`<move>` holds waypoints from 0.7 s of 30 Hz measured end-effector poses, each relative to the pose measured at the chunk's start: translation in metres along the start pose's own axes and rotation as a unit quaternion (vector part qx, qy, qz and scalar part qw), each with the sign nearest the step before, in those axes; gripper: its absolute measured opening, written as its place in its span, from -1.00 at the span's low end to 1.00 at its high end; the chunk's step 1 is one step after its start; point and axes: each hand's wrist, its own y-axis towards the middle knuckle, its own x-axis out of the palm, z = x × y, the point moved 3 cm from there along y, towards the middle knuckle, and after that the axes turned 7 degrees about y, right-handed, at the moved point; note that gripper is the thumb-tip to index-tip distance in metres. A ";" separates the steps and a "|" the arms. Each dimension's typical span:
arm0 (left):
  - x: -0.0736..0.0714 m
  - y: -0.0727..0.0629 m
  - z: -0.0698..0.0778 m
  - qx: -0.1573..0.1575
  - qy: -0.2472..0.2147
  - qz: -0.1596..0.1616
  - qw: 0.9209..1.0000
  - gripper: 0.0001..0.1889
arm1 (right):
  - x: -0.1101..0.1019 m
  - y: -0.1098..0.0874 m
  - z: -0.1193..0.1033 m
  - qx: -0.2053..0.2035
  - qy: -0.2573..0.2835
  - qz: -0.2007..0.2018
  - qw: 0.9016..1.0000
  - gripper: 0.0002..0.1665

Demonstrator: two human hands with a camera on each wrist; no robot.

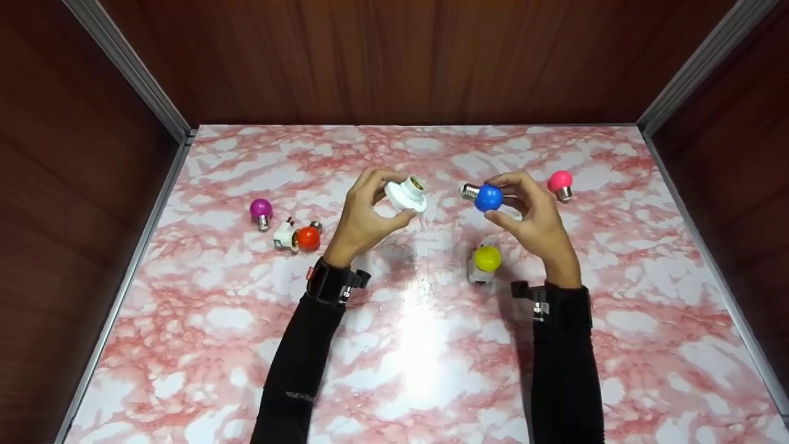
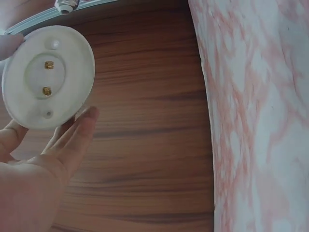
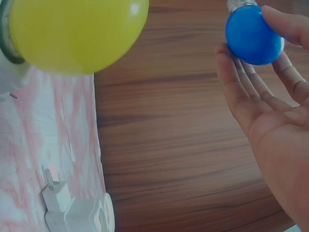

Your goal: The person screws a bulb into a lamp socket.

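Observation:
My left hand [image 1: 362,213] grips a round white lamp holder [image 1: 407,196] by its rim, thumb and fingers on opposite sides. In the head view its socket mouth tilts up and to the right. The left wrist view shows the flat underside of the lamp holder [image 2: 72,96] with two brass contacts. Across from it, my right hand [image 1: 535,216] pinches a blue bulb [image 1: 489,198] by its globe. The bulb's metal screw base [image 1: 470,191] points left toward the lamp holder, with a gap between them. Both hands are raised above the table.
A yellow bulb [image 1: 487,258] sits in a white plug-in socket [image 1: 479,274] below the right hand. Left lie a purple bulb [image 1: 261,208], a red bulb [image 1: 308,238] and a white plug socket [image 1: 284,237]. A pink bulb [image 1: 560,180] lies right. Brown panels [image 1: 394,61] enclose the table.

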 end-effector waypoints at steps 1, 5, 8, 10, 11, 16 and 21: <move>0.000 0.000 0.000 -0.005 -0.015 0.000 1.000 -0.42 | 0.001 0.000 0.000 -0.003 0.001 0.000 1.000 -0.44; 0.000 0.001 0.000 -0.014 -0.052 -0.003 0.999 -0.41 | 0.003 0.001 0.001 -0.014 0.002 -0.004 1.000 -0.45; 0.000 0.002 0.001 -0.010 -0.050 -0.006 0.999 -0.34 | 0.005 0.000 0.001 -0.019 0.001 -0.008 1.000 -0.46; 0.000 0.002 0.001 -0.010 -0.043 -0.004 0.999 -0.26 | 0.006 0.001 0.001 -0.023 0.000 -0.011 1.000 -0.46; 0.001 0.002 0.001 -0.012 -0.044 -0.004 0.999 -0.22 | 0.006 0.000 0.001 -0.025 -0.001 -0.012 1.000 -0.47; 0.002 0.001 0.001 -0.021 -0.065 -0.003 0.998 -0.11 | 0.011 0.001 0.000 -0.030 0.008 -0.013 0.999 -0.46; 0.004 0.000 0.004 -0.018 -0.087 -0.010 0.996 -0.15 | 0.019 0.002 -0.001 -0.041 0.012 -0.017 0.999 -0.44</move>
